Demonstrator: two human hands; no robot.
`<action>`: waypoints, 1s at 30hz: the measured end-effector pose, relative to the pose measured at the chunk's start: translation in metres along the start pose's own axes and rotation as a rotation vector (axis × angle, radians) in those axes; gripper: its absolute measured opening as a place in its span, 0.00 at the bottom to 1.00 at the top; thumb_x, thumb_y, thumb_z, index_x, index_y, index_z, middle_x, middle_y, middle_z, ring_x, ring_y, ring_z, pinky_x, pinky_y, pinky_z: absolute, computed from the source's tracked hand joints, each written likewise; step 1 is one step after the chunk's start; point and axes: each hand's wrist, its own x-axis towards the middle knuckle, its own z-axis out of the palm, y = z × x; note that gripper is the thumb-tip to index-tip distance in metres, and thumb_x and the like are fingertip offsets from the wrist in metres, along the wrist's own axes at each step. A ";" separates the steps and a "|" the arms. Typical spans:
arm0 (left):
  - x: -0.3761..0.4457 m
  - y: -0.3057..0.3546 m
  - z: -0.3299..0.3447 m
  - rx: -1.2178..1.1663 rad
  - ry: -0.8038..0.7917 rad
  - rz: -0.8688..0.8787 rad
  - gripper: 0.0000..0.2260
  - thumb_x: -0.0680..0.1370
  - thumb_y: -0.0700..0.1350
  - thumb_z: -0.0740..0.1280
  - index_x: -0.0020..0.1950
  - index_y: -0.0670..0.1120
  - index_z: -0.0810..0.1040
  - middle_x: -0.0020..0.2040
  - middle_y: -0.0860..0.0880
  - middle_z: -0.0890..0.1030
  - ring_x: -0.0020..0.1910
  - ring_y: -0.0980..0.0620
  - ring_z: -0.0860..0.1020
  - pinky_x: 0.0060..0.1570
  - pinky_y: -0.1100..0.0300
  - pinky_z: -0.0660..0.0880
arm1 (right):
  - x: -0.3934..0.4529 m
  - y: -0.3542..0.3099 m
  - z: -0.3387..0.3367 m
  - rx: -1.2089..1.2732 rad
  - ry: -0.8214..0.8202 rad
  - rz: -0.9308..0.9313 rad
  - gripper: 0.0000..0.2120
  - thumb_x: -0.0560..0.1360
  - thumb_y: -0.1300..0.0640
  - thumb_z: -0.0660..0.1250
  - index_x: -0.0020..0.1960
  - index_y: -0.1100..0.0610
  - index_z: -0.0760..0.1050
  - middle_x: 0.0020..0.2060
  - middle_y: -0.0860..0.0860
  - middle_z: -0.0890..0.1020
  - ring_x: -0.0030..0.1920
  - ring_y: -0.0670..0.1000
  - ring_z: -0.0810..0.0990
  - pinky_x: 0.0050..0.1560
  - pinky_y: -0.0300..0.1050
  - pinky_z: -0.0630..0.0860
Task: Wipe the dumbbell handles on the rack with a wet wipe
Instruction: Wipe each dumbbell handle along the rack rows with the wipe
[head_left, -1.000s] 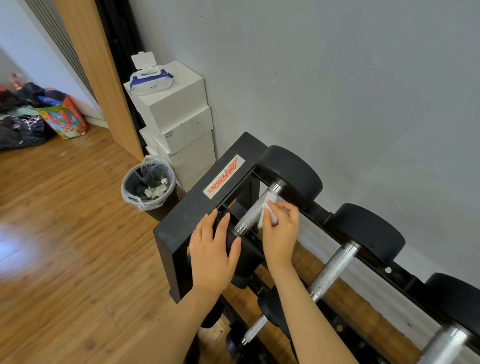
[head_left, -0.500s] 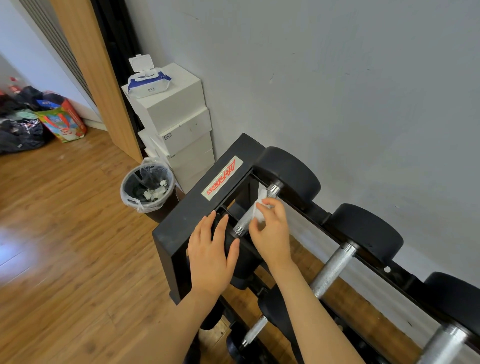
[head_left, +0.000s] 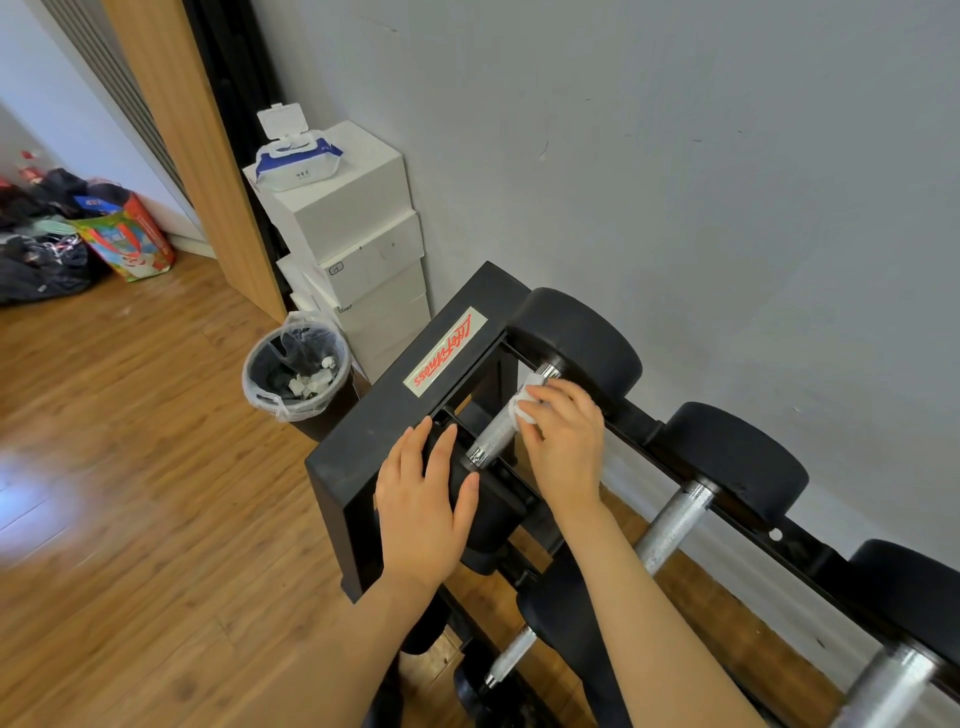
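A black dumbbell rack stands against the grey wall. The leftmost dumbbell on its top tier has a knurled steel handle. My right hand holds a white wet wipe against the far end of that handle, near the far black head. My left hand lies flat with straight fingers on the near black head of the same dumbbell. Two more dumbbells lie to the right, their steel handles bare.
A lined bin with used wipes stands left of the rack. Stacked white boxes behind it carry an open wet-wipe pack. Bags lie on the wooden floor at far left. A lower tier holds more dumbbells.
My right hand has slid the wipe along the handle from its middle toward the far head. My left hand has stayed on the near head.
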 end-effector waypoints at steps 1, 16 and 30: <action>0.000 -0.001 0.000 0.002 0.000 0.001 0.25 0.80 0.58 0.55 0.72 0.47 0.72 0.73 0.44 0.70 0.73 0.41 0.67 0.68 0.39 0.67 | 0.001 0.001 0.000 0.027 0.001 -0.020 0.12 0.69 0.64 0.75 0.52 0.61 0.83 0.50 0.54 0.84 0.54 0.54 0.80 0.54 0.49 0.78; 0.000 -0.001 0.001 -0.001 0.002 0.000 0.24 0.80 0.57 0.55 0.72 0.47 0.72 0.73 0.44 0.70 0.73 0.41 0.67 0.68 0.38 0.68 | -0.009 0.003 0.013 0.132 -0.055 0.003 0.07 0.79 0.57 0.66 0.57 0.56 0.76 0.53 0.50 0.76 0.54 0.49 0.78 0.48 0.35 0.78; -0.001 -0.002 0.002 -0.002 0.009 0.007 0.24 0.80 0.57 0.56 0.72 0.47 0.72 0.72 0.44 0.71 0.72 0.40 0.68 0.67 0.38 0.68 | -0.017 0.003 0.010 0.096 -0.102 -0.026 0.14 0.76 0.61 0.70 0.61 0.60 0.79 0.58 0.56 0.77 0.58 0.50 0.71 0.52 0.40 0.77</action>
